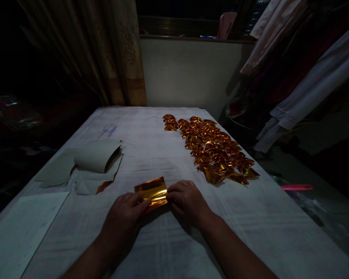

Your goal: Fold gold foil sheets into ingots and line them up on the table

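A sheet of shiny gold foil paper (152, 189) is held between my two hands, low over the near middle of the table. My left hand (126, 211) pinches its left side, thumb on top of the gold face. At the opposite edge, my right hand (189, 201) grips the sheet between thumb and fingers. The foil is slightly curved and shows a bright crease or reflection across it. Beyond my right hand lies a spread of folded gold foil pieces (212, 143), several rows deep.
Loose sheets with pale backs (95, 157) lie on the left, some curled. A white sheet (26, 228) covers the near left corner. The table (139, 155) has a pale checked cloth. Behind are a curtain (113, 50) and a wall; clothes (317, 85) hang right.
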A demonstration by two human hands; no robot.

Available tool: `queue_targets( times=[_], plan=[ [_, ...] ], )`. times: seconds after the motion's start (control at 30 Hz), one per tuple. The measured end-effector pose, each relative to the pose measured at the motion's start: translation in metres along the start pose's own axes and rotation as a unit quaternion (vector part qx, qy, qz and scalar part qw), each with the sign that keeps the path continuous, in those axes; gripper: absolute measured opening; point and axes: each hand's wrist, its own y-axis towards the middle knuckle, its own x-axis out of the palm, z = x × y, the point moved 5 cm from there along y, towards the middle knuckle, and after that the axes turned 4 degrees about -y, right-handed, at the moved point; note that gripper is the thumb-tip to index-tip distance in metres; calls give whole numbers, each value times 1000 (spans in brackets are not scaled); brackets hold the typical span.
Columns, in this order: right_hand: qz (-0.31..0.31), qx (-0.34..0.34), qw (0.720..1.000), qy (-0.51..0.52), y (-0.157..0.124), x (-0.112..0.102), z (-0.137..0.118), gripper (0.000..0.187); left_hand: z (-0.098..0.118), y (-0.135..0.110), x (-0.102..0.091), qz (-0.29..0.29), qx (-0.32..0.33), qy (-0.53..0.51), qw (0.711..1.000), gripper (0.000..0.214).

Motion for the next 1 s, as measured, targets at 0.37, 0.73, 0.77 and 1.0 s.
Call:
queue_targets(
  times=[0.37, 0.73, 0.77, 1.0],
  plan=[
    [7, 42, 997, 57, -1, 3, 9, 9, 0, -7, -4, -13, -72, -50, 996, 24],
    [17, 114, 993, 16, 3, 9, 2, 7, -8, 2, -8, -15, -152, -2, 988, 32],
    [20, 118, 993, 13, 2, 9, 2, 7, -8, 3, -8, -16, -157, 0, 987, 33],
    [46, 139, 989, 15, 1, 10, 0, 11, -8, 8, -8, -35, -190, -4, 981, 29]
  ],
)
